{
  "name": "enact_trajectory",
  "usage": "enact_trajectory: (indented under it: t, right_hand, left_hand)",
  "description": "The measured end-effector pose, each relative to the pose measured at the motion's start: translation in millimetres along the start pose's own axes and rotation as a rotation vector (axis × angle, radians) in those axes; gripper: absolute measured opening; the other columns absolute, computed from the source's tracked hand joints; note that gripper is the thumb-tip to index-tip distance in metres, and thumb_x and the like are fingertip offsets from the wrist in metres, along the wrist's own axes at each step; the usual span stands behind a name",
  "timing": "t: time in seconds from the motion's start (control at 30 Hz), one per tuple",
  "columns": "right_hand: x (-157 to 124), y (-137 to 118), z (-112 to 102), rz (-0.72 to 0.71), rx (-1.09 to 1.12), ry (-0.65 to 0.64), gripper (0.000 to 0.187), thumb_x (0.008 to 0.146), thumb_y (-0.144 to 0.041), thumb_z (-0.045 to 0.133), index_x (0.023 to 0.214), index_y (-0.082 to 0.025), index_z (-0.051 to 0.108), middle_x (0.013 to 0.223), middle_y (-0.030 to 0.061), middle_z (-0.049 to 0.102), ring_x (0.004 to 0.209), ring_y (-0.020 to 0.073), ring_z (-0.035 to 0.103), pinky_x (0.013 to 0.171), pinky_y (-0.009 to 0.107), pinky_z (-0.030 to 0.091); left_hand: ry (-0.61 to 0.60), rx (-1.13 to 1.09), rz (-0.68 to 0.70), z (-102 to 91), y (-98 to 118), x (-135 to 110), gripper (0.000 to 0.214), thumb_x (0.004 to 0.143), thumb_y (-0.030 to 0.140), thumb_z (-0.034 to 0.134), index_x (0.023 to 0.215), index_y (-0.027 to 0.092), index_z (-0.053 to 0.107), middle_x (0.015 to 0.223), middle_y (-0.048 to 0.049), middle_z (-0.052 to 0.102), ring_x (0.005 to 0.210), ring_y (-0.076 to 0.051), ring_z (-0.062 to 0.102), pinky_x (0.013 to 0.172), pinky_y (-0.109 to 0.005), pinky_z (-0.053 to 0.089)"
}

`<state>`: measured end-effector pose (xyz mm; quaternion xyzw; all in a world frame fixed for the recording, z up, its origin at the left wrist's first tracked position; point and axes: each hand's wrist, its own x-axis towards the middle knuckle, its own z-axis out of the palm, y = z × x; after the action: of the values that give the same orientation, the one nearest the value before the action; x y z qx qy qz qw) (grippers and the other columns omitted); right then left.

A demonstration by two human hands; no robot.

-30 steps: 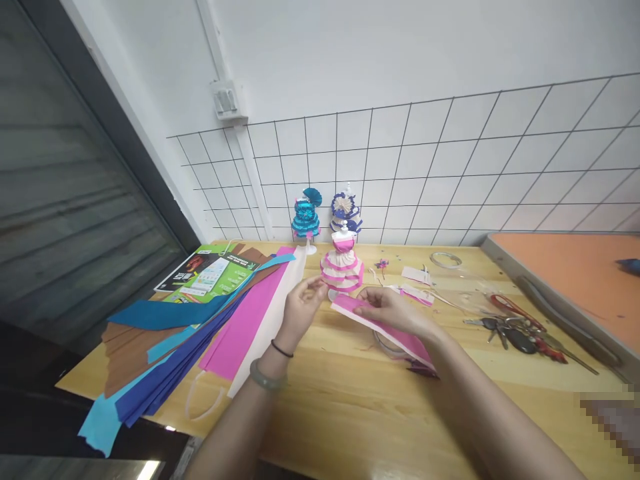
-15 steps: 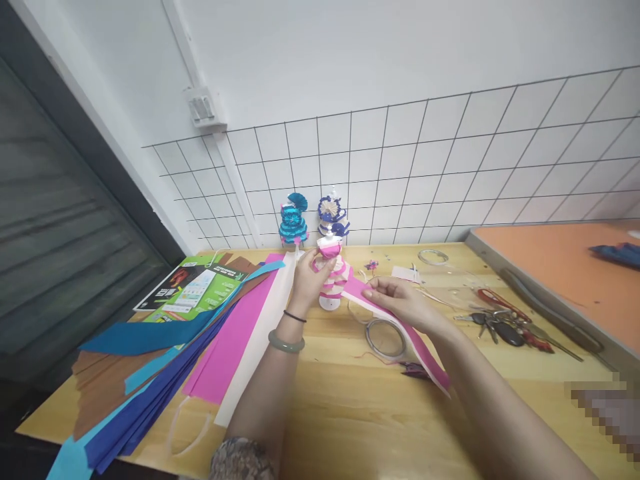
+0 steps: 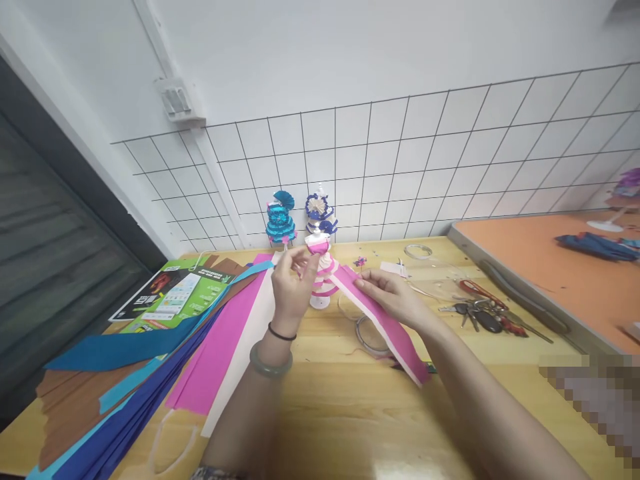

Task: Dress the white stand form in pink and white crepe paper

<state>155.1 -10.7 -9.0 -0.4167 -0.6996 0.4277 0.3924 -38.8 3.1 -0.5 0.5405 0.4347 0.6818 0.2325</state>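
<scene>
A small mannequin in a pink and white paper dress (image 3: 323, 277) stands on the wooden table (image 3: 340, 413). My left hand (image 3: 291, 285) is closed round its upper part, fingers at the pink bodice. My right hand (image 3: 387, 298) pinches a long pink and white paper strip (image 3: 387, 327), which runs from the dress down toward me along my right forearm. A clear tape ring (image 3: 369, 335) lies on the table under the strip.
Long sheets of crepe paper (image 3: 165, 363) in pink, white, blue and brown fan out at the left beside a green booklet (image 3: 173, 297). Two finished paper-dress figures (image 3: 280, 220) stand by the wire grid. Keys and scissors (image 3: 480, 313) lie at the right, before an orange board (image 3: 560, 267).
My left hand has gone from the strip's end up to the dress and closed on its top. The right hand has brought the strip up against the dress. The view has tilted upward.
</scene>
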Motion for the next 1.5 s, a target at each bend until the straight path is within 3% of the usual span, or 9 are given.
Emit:
enact_trajectory:
  t: [0.17, 0.23, 0.37, 0.47, 0.63, 1.17, 1.27, 1.4, 1.5]
  right_hand:
    - [-4.0, -11.2, 6.4, -0.020, 0.103, 0.140, 0.036, 0.079, -0.054, 0.052, 0.084, -0.018, 0.057, 0.067, 0.0007, 0.055, 0.059, 0.0123, 0.049, 0.052, 0.023, 0.038]
    - [-6.2, -15.1, 7.9, 0.002, 0.149, 0.171, 0.037, 0.077, -0.054, 0.056, 0.085, -0.018, 0.057, 0.066, 0.0009, 0.057, 0.058, 0.0120, 0.049, 0.050, 0.023, 0.038]
    - [-10.5, -19.4, 8.9, 0.052, 0.211, 0.184, 0.041, 0.076, -0.052, 0.059, 0.098, -0.018, 0.052, 0.057, -0.0032, 0.053, 0.048, 0.0100, 0.045, 0.043, 0.021, 0.032]
    - [-13.5, -17.9, 8.7, 0.080, 0.203, 0.105, 0.046, 0.076, -0.051, 0.060, 0.106, -0.019, 0.048, 0.054, -0.0051, 0.052, 0.046, 0.0103, 0.046, 0.043, 0.021, 0.033]
    - [-19.8, -7.0, 8.4, 0.225, 0.125, -0.110, 0.040, 0.072, -0.051, 0.064, 0.095, -0.018, 0.057, 0.067, 0.0005, 0.062, 0.054, 0.0133, 0.055, 0.048, 0.023, 0.040]
    - [-51.5, 14.5, 23.7, 0.321, 0.296, -0.230, 0.035, 0.071, -0.045, 0.067, 0.086, -0.015, 0.058, 0.065, -0.0004, 0.062, 0.053, 0.0092, 0.056, 0.051, 0.021, 0.040]
    - [-60.7, 25.9, 20.5, 0.330, 0.188, -0.236, 0.031, 0.074, -0.042, 0.065, 0.088, -0.016, 0.058, 0.065, -0.0002, 0.061, 0.056, 0.0105, 0.057, 0.054, 0.022, 0.042]
    - [-79.5, 49.3, 2.0, 0.363, -0.077, -0.069, 0.025, 0.080, -0.038, 0.055, 0.094, -0.017, 0.055, 0.070, 0.0023, 0.063, 0.067, 0.0172, 0.063, 0.060, 0.028, 0.047]
    - [-97.4, 60.9, -13.9, 0.256, -0.407, -0.028, 0.019, 0.085, -0.032, 0.047, 0.089, -0.019, 0.060, 0.084, 0.0070, 0.067, 0.079, 0.0212, 0.063, 0.069, 0.032, 0.048]
  left_hand:
    - [-0.526, -0.223, -0.347, 20.8, 13.4, -21.1, 0.029, 0.065, 0.035, 0.073, 0.085, 0.015, 0.067, 0.075, -0.0050, 0.064, 0.069, -0.016, 0.058, 0.064, -0.026, 0.045]
    - [-0.585, -0.262, -0.351, 27.8, 14.7, -26.3, 0.026, 0.068, 0.036, 0.070, 0.080, 0.014, 0.068, 0.072, -0.0045, 0.064, 0.066, -0.014, 0.057, 0.061, -0.025, 0.044]
    - [-0.457, -0.215, -0.354, 28.8, 13.4, -26.4, 0.027, 0.070, 0.038, 0.066, 0.062, 0.013, 0.064, 0.057, -0.0010, 0.058, 0.057, -0.012, 0.054, 0.057, -0.024, 0.046]
    - [-0.393, -0.232, -0.377, 21.6, 13.5, -20.0, 0.025, 0.070, 0.038, 0.067, 0.069, 0.013, 0.066, 0.063, -0.0014, 0.063, 0.060, -0.013, 0.059, 0.061, -0.026, 0.050]
    - [-0.257, -0.327, -0.409, 7.7, 16.8, -7.6, 0.030, 0.069, 0.042, 0.066, 0.080, 0.014, 0.064, 0.065, -0.0014, 0.064, 0.053, -0.014, 0.061, 0.049, -0.025, 0.050]
    - [0.092, -0.569, -0.166, -34.9, 32.8, 18.9, 0.014, 0.070, 0.024, 0.066, 0.068, 0.015, 0.056, 0.059, 0.0050, 0.054, 0.049, -0.004, 0.050, 0.048, -0.014, 0.040]
    - [0.116, -0.579, -0.119, -38.8, 36.9, 20.2, 0.013, 0.071, 0.021, 0.065, 0.065, 0.014, 0.055, 0.054, 0.0064, 0.050, 0.046, -0.003, 0.046, 0.047, -0.013, 0.038]
    - [0.112, -0.541, -0.078, -39.8, 39.3, 19.9, 0.006, 0.073, 0.020, 0.063, 0.072, 0.015, 0.060, 0.059, 0.0047, 0.055, 0.050, -0.003, 0.048, 0.051, -0.013, 0.040]
    - [0.094, -0.506, -0.067, -37.1, 39.5, 17.6, 0.007, 0.074, 0.021, 0.062, 0.077, 0.015, 0.062, 0.063, 0.0035, 0.056, 0.052, -0.004, 0.049, 0.055, -0.015, 0.042]
